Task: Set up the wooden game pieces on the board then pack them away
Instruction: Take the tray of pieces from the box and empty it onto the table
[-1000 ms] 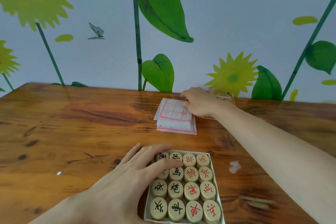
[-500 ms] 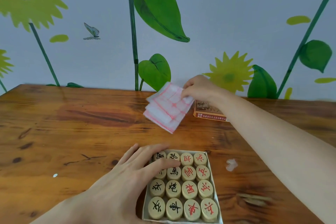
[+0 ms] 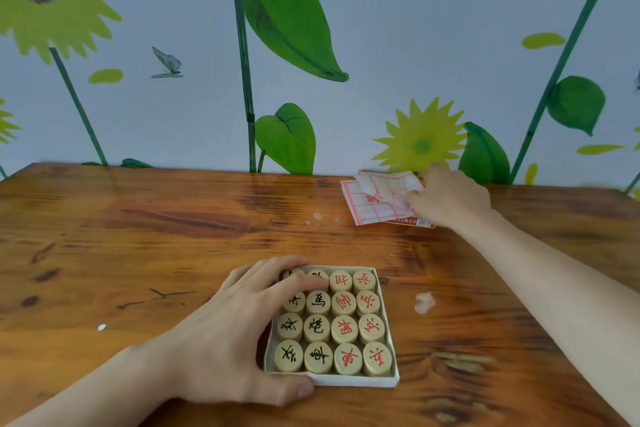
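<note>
A shallow white box (image 3: pixel 349 380) near the table's front holds several round wooden game pieces (image 3: pixel 344 329) marked with black and red characters. My left hand (image 3: pixel 235 329) grips the box's left side, thumb along its front edge and fingers lying over the top-left pieces. At the far right of the table, my right hand (image 3: pixel 450 199) pinches the folded paper board (image 3: pixel 375 199), white with red grid lines. The paper lies partly on the orange box lid (image 3: pixel 414 221), of which only a strip shows.
The wooden table (image 3: pixel 156 253) runs to a wall painted with sunflowers and leaves close behind the paper. Small white scraps (image 3: pixel 424 302) lie on the wood right of the box, and a tiny one (image 3: pixel 101 327) lies to the left.
My right hand lifted the folded paper board off the table, carried it rightward, and now has it down on the orange lid. My left hand stayed on the box.
</note>
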